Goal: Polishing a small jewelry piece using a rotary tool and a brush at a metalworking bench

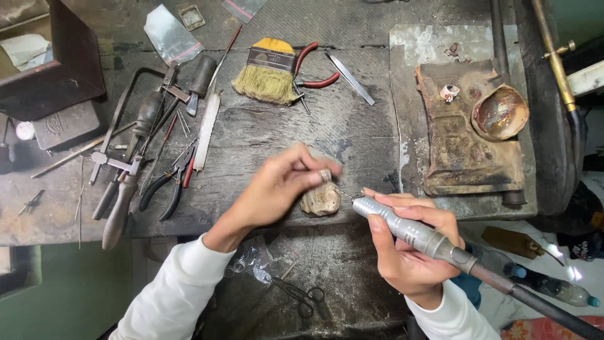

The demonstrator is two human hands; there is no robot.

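The left hand (277,189) pinches a small silver ring (325,175) between thumb and fingertips, holding it against the top of a worn wooden bench pin (321,200) at the near edge of the dark workbench (264,132). The right hand (412,249) wraps closed around a grey rotary handpiece (402,228), its fine tip close to the ring; its black hose (541,305) trails off to the lower right. Open bench surface lies just beyond the hands. Farther left lie a jeweller's saw frame (126,107) and black-handled pliers (165,189); a yellow brush (267,72) and red-handled pliers (311,69) sit at the back. To the right, a scorched soldering block (462,145) bears a rusty bowl (500,113).
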